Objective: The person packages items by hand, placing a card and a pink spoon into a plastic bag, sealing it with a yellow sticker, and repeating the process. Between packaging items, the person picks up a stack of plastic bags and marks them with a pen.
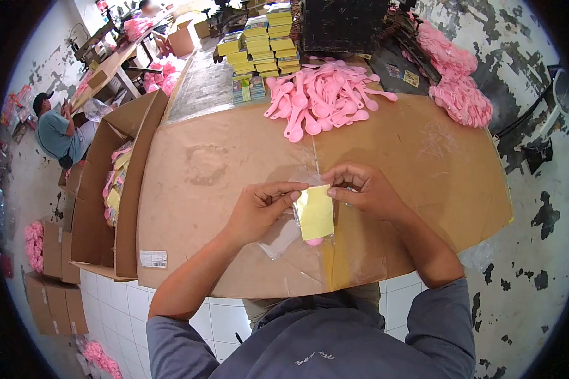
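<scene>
Between my two hands is a small clear plastic bag [315, 215] with a yellow card inside it. The pink tip of a spoon [314, 241] shows below the card; the rest of it is hidden. My left hand [265, 207] pinches the bag's upper left corner between thumb and finger. At the upper right corner, my right hand [367, 191] pinches it too. Under and beside the hands, more clear plastic bags [279, 239] lie on the cardboard-covered table [202, 208]. Beyond the hands rises a pile of pink plastic spoons [325, 95].
Stacks of yellow-edged cards [259, 47] stand at the back, beside a black box [341, 25]. An open carton [101, 196] holding packed pieces borders the table's left side. Bundled pink spoons [464, 95] lie at the back right. A seated person [63, 129] is at the far left.
</scene>
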`<state>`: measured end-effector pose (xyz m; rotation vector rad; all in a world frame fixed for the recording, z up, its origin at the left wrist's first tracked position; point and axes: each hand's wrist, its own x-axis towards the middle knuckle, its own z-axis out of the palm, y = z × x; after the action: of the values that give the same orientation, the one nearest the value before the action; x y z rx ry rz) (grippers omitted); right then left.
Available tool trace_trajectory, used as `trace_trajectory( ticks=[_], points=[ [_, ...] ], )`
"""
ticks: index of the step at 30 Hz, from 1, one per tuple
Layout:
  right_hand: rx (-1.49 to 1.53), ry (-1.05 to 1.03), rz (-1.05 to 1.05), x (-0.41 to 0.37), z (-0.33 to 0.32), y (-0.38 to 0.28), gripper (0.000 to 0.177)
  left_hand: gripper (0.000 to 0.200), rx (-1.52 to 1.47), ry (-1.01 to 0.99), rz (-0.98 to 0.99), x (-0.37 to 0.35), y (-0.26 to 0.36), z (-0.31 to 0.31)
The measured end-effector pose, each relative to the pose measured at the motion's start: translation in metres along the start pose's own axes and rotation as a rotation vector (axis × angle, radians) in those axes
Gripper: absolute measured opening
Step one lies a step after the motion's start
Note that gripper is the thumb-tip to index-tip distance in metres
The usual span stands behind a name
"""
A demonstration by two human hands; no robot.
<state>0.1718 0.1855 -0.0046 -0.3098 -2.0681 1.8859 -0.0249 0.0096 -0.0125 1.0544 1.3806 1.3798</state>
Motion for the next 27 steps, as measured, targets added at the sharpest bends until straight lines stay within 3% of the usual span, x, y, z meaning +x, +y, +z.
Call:
trace_trajectory(
  ticks=[5,7,11,14,16,17,20,21,23,24,27],
  points=[
    [-0.075,-0.15,0.073,-0.005,0.006,-0.011,0.044,0.026,0.029,-0.001,0.024,-0.001,-0.001,-0.005],
    [-0.1,-0.191,0.077,-0.003,0.003,-0.001,0.043,0.029,-0.097,0.034,0.023,-0.002,0.007,-0.001],
    [-0.039,-0.134,0.024,-0.002,0.001,-0.014,0.044,0.031,-0.212,0.096,0.167,-0.004,0.015,0.014],
    [0.04,-0.094,0.016,-0.002,0.003,-0.025,0.042,0.035,-0.049,-0.091,0.042,-0.003,0.011,-0.002],
    [0.09,-0.054,0.004,-0.004,-0.004,-0.028,0.039,0.035,0.026,-0.048,-0.011,-0.004,0.02,-0.016],
    [-0.052,0.013,-0.03,-0.004,-0.011,-0.027,0.038,0.034,0.064,-0.028,-0.038,-0.003,0.024,-0.026],
    [-0.453,0.19,-0.101,-0.006,-0.045,-0.022,0.035,0.03,-0.05,0.591,0.38,-0.004,0.027,-0.073],
    [-0.568,0.229,-0.107,-0.008,-0.055,-0.022,0.034,0.039,-0.303,0.774,0.585,0.002,0.036,-0.095],
    [-0.717,0.237,-0.088,-0.011,-0.068,-0.021,0.033,0.056,-0.369,0.818,0.718,-0.011,0.077,-0.098],
    [-0.751,0.205,-0.063,-0.012,-0.072,-0.022,0.033,0.054,-0.418,0.82,0.731,-0.011,0.078,-0.098],
    [-0.889,0.084,-0.065,-0.017,-0.078,-0.023,0.033,0.042,-0.044,0.644,0.486,-0.002,0.034,-0.106]
  ],
)
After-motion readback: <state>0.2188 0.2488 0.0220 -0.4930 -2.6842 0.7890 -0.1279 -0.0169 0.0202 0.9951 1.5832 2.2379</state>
